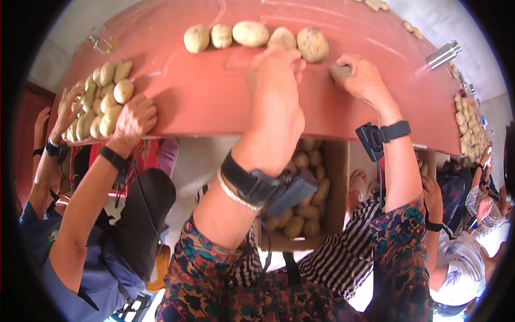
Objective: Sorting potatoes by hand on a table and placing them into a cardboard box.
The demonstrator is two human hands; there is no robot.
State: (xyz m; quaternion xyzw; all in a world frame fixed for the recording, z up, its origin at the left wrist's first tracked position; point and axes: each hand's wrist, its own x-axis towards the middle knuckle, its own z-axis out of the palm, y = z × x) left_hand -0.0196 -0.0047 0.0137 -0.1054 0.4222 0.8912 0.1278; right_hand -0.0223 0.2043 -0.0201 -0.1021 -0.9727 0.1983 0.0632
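Note:
Across the upper middle of the red table (193, 92) lies a row of several potatoes (250, 34). My left hand (273, 68) is at the near side of this row, its fingers touching or very near a potato (282, 39) second from the right; whether they grip it cannot be told. A larger speckled potato (312, 44) ends the row on the right. Just right of it, my right hand (360, 76) holds a darker potato (341, 73) low over the table. Below the table edge, between my knees, a cardboard box (336, 193) contains many potatoes (307, 213), partly hidden by my left forearm.
At the left, a co-worker's hands (134, 116) rest by a block of potatoes (106, 86). A glass object (104, 42) stands at the back left, a metal cylinder (443, 55) at the back right. More potatoes (470, 129) and co-workers' arms (433, 201) are on the right.

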